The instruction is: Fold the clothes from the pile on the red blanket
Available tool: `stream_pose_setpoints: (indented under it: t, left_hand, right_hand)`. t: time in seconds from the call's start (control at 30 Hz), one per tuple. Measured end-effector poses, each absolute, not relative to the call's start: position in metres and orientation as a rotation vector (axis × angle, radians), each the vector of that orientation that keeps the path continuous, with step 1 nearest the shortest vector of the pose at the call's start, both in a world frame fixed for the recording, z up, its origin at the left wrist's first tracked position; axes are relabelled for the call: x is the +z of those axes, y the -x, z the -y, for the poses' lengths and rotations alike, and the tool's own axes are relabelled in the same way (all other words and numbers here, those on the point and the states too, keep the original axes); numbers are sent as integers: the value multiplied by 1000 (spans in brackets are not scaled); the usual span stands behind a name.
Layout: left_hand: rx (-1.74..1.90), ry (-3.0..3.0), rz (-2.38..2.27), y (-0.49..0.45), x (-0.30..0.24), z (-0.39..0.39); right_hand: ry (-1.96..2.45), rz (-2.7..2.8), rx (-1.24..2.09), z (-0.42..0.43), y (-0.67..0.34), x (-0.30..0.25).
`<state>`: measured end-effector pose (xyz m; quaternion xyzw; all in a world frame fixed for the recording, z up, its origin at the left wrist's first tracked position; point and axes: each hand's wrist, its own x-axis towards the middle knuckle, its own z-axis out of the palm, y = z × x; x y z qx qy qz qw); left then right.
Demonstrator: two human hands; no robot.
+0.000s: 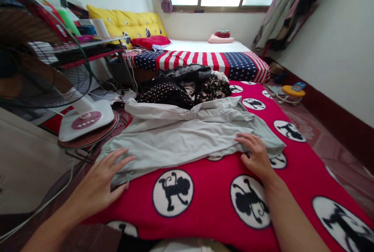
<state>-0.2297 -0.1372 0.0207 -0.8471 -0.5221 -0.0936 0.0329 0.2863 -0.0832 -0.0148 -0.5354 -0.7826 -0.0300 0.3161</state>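
Note:
A pale grey-green garment (181, 139) lies spread sideways across a red blanket (210, 197) printed with black monkey figures in white circles. Its far edge is bunched and folded over. My left hand (101, 180) rests at the garment's left end, fingers spread and thumb apart near the lower corner. On the near right part of the cloth lies my right hand (257, 156), its fingers stretched out over the edge. Neither hand visibly grips the fabric. Just beyond the garment is a heap of dark clothes (169, 92), some dotted and some flowered.
At left, a white fan (86, 119) stands on a round stool (105, 131), close to my left arm. A cluttered desk (96, 43) is behind it. Farther back is a bed with a stars-and-stripes cover (193, 60) and folded clothes (221, 37). Clothes (288, 10) hang at right.

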Motion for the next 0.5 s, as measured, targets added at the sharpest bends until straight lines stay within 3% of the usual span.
stream_pose_setpoints:
  t: [0.2,0.5]
  left_hand:
    - [-266,2648,1594,238,-7,124]
    - [-178,2636,1611,216,3,112]
  right_hand:
    - [1728,2056,-302,87,-328,-8]
    - [1740,2250,-281,64,-346,-5]
